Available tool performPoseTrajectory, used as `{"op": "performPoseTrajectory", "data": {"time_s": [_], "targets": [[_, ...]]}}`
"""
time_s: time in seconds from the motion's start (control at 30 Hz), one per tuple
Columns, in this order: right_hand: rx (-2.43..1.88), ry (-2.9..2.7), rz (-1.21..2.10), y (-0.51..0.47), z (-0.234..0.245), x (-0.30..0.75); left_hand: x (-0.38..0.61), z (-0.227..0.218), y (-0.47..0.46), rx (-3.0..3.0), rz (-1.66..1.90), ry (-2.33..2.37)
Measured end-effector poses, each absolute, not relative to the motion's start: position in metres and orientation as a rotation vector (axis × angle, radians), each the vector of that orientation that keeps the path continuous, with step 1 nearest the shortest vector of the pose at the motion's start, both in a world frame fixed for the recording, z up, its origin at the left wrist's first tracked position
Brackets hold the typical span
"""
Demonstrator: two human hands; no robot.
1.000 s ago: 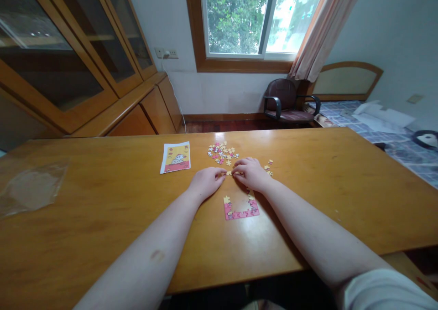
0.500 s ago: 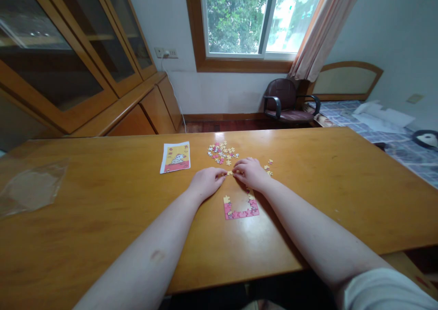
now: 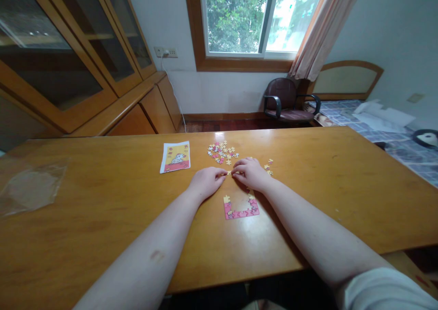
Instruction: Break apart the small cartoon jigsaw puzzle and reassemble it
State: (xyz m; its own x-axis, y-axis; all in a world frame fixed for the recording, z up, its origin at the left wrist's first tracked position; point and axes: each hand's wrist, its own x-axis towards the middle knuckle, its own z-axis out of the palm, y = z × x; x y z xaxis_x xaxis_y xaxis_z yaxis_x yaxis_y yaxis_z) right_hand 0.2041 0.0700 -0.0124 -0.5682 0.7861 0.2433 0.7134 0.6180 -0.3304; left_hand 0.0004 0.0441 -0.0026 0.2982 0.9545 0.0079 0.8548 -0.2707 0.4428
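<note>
Between my two hands lies a yellow puzzle piece (image 3: pixel 229 173), mostly covered by fingertips. My left hand (image 3: pixel 207 182) pinches its left end, thumb and fingers together. From the other side my right hand (image 3: pixel 251 172) grips the right end, its fingers bent over the table. Just below is a partly joined puzzle frame (image 3: pixel 241 214), pink along the bottom and yellow toward its upper ends; my right hand hides part of its right side. Beyond my hands lies a pile of loose puzzle pieces (image 3: pixel 221 152), and a few yellow pieces (image 3: pixel 268 167) sit right of my right hand.
A picture card (image 3: pixel 175 157) with a white animal lies left of the pile. A clear plastic bag (image 3: pixel 32 189) rests at the left of the wooden table (image 3: pixel 119 178). Past the far edge stands an office chair (image 3: pixel 282 98); a glass-door cabinet (image 3: pixel 102 86) is at left.
My right fingertips have shifted slightly left over the yellow piece, so less of it shows between my hands. The pile, the card and the joined frame look the same.
</note>
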Motion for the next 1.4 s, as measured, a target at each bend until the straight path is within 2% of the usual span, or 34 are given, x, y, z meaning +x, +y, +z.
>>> {"op": "performPoseTrajectory", "data": {"time_s": [0.67,1.4], "targets": [[-1.2,-2.49,0.272,0.0689,-0.0107,0.2043,-0.0015,-0.0048,0.0476,2.168,0.39,1.765],[-1.22,-2.516,0.29,0.0687,-0.0104,0.2049,-0.0022,-0.0048,0.047,2.18,0.404,1.719]]}}
